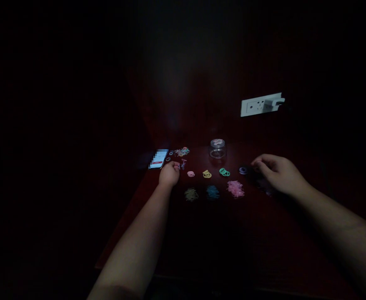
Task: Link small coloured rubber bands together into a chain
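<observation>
My left hand [169,173] is closed in a pinch beside a few small pink and purple pieces [183,164]. What its fingers hold, if anything, I cannot make out. To the right, my right hand [278,173] hovers with thumb and fingers pressed together near purple hair ties [243,170]; any held thing is too small to see. Small groups of pink hair ties [191,174], yellow hair ties [207,174] and green hair ties [224,172] lie between the hands. Nearer me are piles of olive bands [191,194], blue bands [212,191] and pink bands [235,188].
A mixed heap of coloured bands [182,151] lies at the back left, by a lit phone [158,158]. Behind the ties stands a clear lidded jar [217,150]. A socket panel [261,104] with a plugged-in charger is on the wall. The surroundings are very dark.
</observation>
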`<state>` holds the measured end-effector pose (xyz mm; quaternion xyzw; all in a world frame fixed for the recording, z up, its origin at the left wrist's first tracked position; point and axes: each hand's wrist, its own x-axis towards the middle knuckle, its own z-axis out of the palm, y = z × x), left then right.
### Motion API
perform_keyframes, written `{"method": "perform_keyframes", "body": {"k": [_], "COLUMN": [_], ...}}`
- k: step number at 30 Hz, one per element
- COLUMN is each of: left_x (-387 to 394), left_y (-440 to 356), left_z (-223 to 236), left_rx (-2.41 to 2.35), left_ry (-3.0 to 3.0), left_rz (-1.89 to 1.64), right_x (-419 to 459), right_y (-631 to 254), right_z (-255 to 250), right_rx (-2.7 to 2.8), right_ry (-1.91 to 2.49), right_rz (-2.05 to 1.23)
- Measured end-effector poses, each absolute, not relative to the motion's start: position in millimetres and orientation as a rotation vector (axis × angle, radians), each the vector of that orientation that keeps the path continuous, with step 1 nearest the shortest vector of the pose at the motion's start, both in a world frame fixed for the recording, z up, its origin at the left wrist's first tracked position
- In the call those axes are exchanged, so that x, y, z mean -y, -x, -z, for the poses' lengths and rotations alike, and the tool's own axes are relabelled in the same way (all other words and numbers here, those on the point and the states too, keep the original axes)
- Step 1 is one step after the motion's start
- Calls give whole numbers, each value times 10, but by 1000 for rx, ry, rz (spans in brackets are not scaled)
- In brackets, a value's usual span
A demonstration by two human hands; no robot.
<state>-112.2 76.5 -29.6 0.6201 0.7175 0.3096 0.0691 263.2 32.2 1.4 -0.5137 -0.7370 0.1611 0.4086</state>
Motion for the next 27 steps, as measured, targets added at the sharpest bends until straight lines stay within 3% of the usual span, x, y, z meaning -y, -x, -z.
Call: {"method": "perform_keyframes", "body": {"k": [27], "left_x": [-770], "left_y": [1130], "left_z": [296], "left_rx": [-2084], "left_ry": [-1750], "left_rz": [-1128], "right_x": [-323], "right_y": [-2627], "right_z": [-8], "right_rx": [1904], "right_ry": [1292], "right_rz": [-417]}}
